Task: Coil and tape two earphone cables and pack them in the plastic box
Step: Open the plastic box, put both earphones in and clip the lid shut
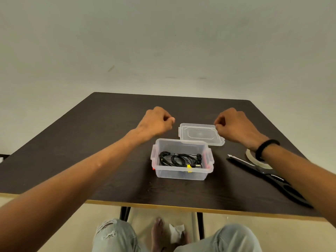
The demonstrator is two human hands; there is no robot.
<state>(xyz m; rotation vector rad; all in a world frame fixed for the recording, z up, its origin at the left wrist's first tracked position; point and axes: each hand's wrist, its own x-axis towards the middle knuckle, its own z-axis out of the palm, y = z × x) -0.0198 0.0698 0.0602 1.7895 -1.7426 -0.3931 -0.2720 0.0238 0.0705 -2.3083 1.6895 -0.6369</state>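
place: plain room, likely home | evidence: bare wall (163, 42); small dark table (109, 124); barefoot person (157, 231)

A dark brown wood-grain desk (112, 142) with a pale yellow edge strip and black metal legs (125, 213) stands against a plain, lightly scuffed off-white wall (163, 42), over a cream floor (227, 220) in soft, even light.

- Left hand (157, 122) hovers above the tabletop (91, 142), just left of the box lid (200, 133), fingers curled into a loose fist, nothing seen in it.
- Right hand (234, 126) is at the lid's right edge, fingers curled at its rim; whether they pinch it cannot be told.
- Both forearms are bare and stretched forward; the right wrist wears a black band (266, 149).
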